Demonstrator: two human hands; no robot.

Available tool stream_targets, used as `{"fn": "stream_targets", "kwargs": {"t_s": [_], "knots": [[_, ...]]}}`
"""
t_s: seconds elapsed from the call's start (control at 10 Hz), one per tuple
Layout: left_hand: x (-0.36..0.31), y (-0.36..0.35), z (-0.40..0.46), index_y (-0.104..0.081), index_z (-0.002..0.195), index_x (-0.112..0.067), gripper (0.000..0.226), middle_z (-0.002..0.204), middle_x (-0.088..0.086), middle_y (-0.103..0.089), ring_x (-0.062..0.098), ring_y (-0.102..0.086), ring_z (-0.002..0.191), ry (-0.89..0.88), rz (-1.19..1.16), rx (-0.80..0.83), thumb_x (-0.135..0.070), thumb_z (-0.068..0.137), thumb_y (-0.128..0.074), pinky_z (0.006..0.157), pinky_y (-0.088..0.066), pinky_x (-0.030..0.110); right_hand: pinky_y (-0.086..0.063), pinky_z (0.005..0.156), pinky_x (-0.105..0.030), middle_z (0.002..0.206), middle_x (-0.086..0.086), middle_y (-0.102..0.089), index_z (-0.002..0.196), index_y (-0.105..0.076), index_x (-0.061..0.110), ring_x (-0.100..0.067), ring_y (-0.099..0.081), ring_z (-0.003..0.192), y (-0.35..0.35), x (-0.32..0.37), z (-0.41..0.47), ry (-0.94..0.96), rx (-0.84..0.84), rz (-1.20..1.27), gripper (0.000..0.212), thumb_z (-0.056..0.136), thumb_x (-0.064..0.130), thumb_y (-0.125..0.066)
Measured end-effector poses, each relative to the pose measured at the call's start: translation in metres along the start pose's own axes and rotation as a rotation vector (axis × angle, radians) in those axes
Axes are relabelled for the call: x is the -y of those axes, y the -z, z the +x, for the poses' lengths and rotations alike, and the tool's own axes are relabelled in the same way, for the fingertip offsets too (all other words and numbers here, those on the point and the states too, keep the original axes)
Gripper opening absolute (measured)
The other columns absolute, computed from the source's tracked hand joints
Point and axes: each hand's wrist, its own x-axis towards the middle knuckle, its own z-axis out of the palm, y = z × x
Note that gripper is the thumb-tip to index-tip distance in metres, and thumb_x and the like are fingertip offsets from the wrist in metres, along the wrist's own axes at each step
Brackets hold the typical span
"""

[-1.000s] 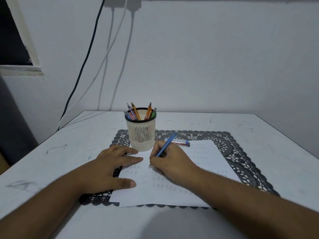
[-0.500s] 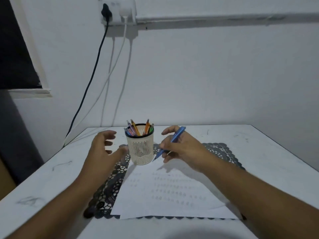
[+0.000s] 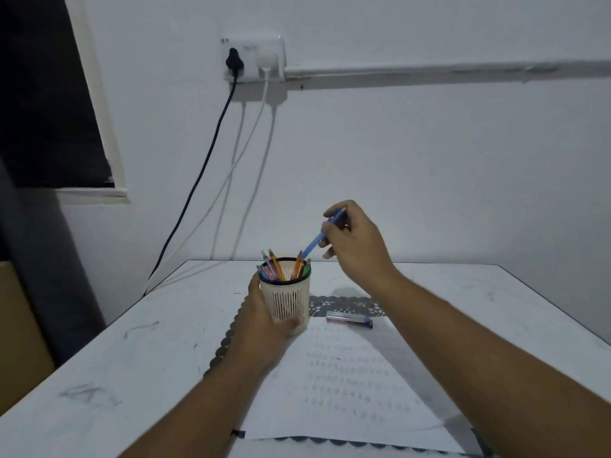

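1. The left hand (image 3: 267, 322) is wrapped round the side of the pen holder (image 3: 286, 300), with the thumb across its lower front, steadying it on the lace mat (image 3: 228, 338).
2. The holder stands upright at the far left corner of the paper (image 3: 347, 375), with several coloured pens already in it.
3. The blue pen (image 3: 315, 242) slants tip-down. Its tip is just above the right side of the rim, and I'd say it is not in yet.
4. The right hand (image 3: 355, 246) pinches the pen near its upper end and hovers above the holder.
5. A small dark case (image 3: 349, 319) lies at the paper's far edge, right of the holder.
6. The sheet carries rows of marks, so the writing looks done to me. What's left is to drop the pen in and let go.
7. A second ago the pen tip was on the sheet and the left hand lay flat on it. Half a second ago that hand hung spread beside the holder, touching nothing, while the right held the pen low next to it. The left hand has since closed on the holder, and the right has risen over its mouth.
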Motion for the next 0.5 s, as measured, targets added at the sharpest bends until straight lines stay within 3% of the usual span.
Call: {"fn": "stream_targets", "kwargs": {"t_s": [0.1, 0.2, 0.3, 0.4, 0.5], "knots": [[0.001, 0.000, -0.001, -0.040, 0.129, -0.057, 0.092, 0.118, -0.017, -0.069, 0.009, -0.068, 0.110, -0.016, 0.051, -0.004, -0.030, 0.055, -0.090, 0.083, -0.061, 0.036, -0.049, 0.060, -0.015, 0.086, 0.006, -0.061, 0.109, -0.056, 0.020, -0.004, -0.062, 0.069, -0.017, -0.004, 0.005, 0.135, 0.018, -0.215, 0.013, 0.101, 0.013, -0.063], [0.000, 0.001, 0.001, -0.036, 0.130, -0.053, 0.093, 0.121, -0.022, -0.063, -0.001, -0.062, 0.109, -0.057, 0.082, -0.011, -0.018, 0.064, -0.091, 0.072, -0.054, 0.015, -0.050, 0.067, -0.030, 0.092, 0.009, -0.065, 0.113, -0.057, 0.026, -0.008, -0.058, 0.074, -0.037, -0.013, 0.006, 0.204, 0.131, -0.482, 0.015, 0.099, 0.022, -0.063], [0.004, 0.000, 0.003, -0.044, 0.121, -0.050, 0.086, 0.115, -0.016, -0.066, 0.004, -0.065, 0.103, -0.063, 0.089, -0.014, 0.007, 0.072, -0.086, 0.065, -0.053, 0.013, -0.047, 0.077, -0.033, 0.098, 0.005, -0.067, 0.118, -0.069, 0.026, -0.017, -0.058, 0.102, -0.047, -0.022, 0.002, 0.212, 0.194, -0.742, 0.021, 0.100, 0.030, -0.057], [0.006, 0.000, 0.004, -0.044, 0.124, -0.049, 0.087, 0.117, -0.010, -0.067, 0.012, -0.066, 0.107, -0.078, 0.054, -0.011, 0.005, 0.070, -0.087, 0.066, -0.055, 0.016, -0.048, 0.082, -0.035, 0.102, 0.005, -0.073, 0.117, -0.074, 0.025, -0.016, -0.053, 0.111, -0.049, -0.026, 0.000, 0.201, 0.219, -0.738, 0.026, 0.102, 0.033, -0.054], [0.009, 0.004, 0.006, -0.039, 0.137, -0.048, 0.100, 0.124, -0.011, -0.066, 0.014, -0.065, 0.114, -0.066, 0.113, -0.046, -0.012, 0.063, -0.094, 0.076, -0.059, 0.026, -0.045, 0.093, -0.031, 0.123, 0.013, -0.067, 0.133, -0.066, 0.028, -0.008, -0.047, 0.122, -0.035, -0.025, -0.010, 0.175, 0.110, -0.600, 0.034, 0.104, 0.039, -0.054]]}}
